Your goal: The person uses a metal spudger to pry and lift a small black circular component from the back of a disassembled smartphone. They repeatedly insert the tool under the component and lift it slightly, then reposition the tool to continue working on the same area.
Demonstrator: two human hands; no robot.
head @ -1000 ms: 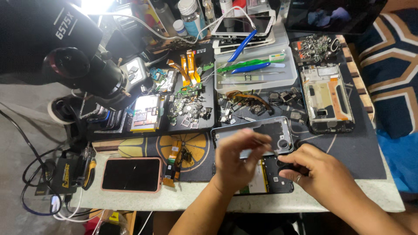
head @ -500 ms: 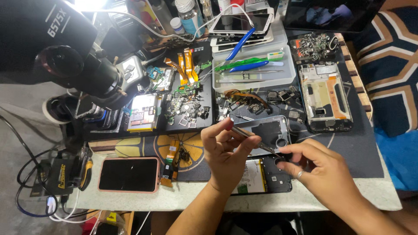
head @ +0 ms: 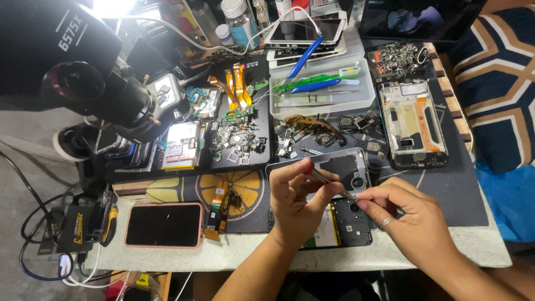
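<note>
Metal tweezers (head: 333, 186) sit at front centre of the bench, held between both hands just above an opened phone (head: 345, 223) that lies at the table's near edge. Left hand (head: 298, 203) pinches the upper end of the tweezers with thumb and fingers closed on it, palm turned toward the person. Right hand (head: 409, 220) has fingertips curled shut around the lower tip end, ring on one finger; can't tell if a tiny part sits at the tip. Opened phone shows a dark inner board and a pale battery, partly hidden by the left wrist. Just behind the hands, a grey phone back cover (head: 340, 167) lies flat, touching the dark work mat (head: 446, 189).

To the left, a phone with a pink case (head: 164, 224) lies screen up, near an orange flex cable (head: 214, 217) on a citrus-print mat (head: 234, 189). Farther back, a black tray of small metal parts (head: 237, 139). Clear plastic box (head: 320, 92) holds a green toothbrush (head: 315, 82) and blue-handled tools. On the right, a stripped phone frame (head: 412, 122) lies face up, with a heap of screws and parts (head: 398, 58) behind it. Black microscope (head: 95, 83) looms at far left, cables (head: 33, 245) trailing below it
</note>
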